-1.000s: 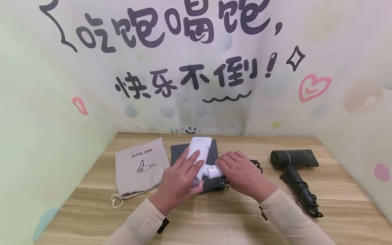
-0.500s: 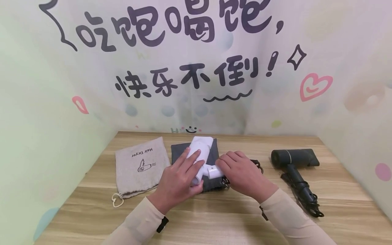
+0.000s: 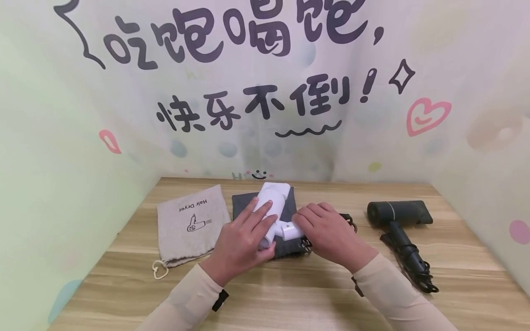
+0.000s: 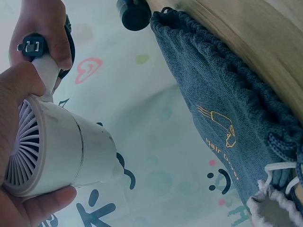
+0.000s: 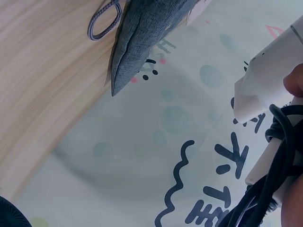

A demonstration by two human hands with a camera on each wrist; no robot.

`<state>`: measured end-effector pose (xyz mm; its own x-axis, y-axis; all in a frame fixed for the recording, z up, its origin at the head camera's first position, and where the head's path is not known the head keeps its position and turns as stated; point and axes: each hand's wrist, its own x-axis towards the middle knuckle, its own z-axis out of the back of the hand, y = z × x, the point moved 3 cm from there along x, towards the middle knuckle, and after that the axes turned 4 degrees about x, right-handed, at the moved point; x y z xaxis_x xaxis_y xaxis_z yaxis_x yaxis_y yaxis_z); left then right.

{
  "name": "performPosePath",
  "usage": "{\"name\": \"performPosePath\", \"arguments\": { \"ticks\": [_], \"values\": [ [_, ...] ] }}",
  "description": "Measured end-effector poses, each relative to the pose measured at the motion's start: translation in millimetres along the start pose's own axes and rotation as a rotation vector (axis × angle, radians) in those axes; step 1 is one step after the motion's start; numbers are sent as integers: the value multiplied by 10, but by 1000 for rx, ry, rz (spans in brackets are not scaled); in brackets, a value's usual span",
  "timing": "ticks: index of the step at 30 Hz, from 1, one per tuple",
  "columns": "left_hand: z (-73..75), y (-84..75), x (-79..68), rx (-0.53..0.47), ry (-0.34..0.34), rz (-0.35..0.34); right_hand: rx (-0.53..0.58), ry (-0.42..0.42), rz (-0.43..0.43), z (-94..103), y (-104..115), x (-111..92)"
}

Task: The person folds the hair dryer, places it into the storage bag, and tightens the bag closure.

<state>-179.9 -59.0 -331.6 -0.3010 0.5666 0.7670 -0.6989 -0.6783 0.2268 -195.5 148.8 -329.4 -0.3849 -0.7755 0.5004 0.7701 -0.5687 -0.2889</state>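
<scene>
We see a white hair dryer (image 4: 71, 146) held up over a dark grey-blue pouch (image 4: 189, 66). It is smooth and shiny, with a thin line around its body, a round vent (image 4: 26, 151) full of thin slats at one end and a flat nose (image 5: 258, 97) at the other. Its short handle (image 3: 291, 231) sticks out sideways, with a black cord (image 5: 278, 165) and a small plug (image 4: 33, 46) beside it. The fingers of the left hand (image 3: 240, 243) wrap around the body, and those of the right hand (image 3: 331, 232) grip the handle and cord. The worktop (image 3: 290, 294) is light brown wood with wavy stripes. On it we also see a beige pouch (image 3: 192, 248) and a black hair dryer (image 3: 399, 214). Behind hangs a pale cloth (image 3: 306, 158) with big dark writing, soft dots and a pink heart (image 3: 434, 131).
</scene>
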Motion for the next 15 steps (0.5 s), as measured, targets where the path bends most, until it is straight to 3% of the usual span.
{"name": "performPosePath", "arguments": {
  "ticks": [15],
  "values": [
    [-4,12,-34,-59,13,-28,28,32,17,1,14,-26]
  ]
}}
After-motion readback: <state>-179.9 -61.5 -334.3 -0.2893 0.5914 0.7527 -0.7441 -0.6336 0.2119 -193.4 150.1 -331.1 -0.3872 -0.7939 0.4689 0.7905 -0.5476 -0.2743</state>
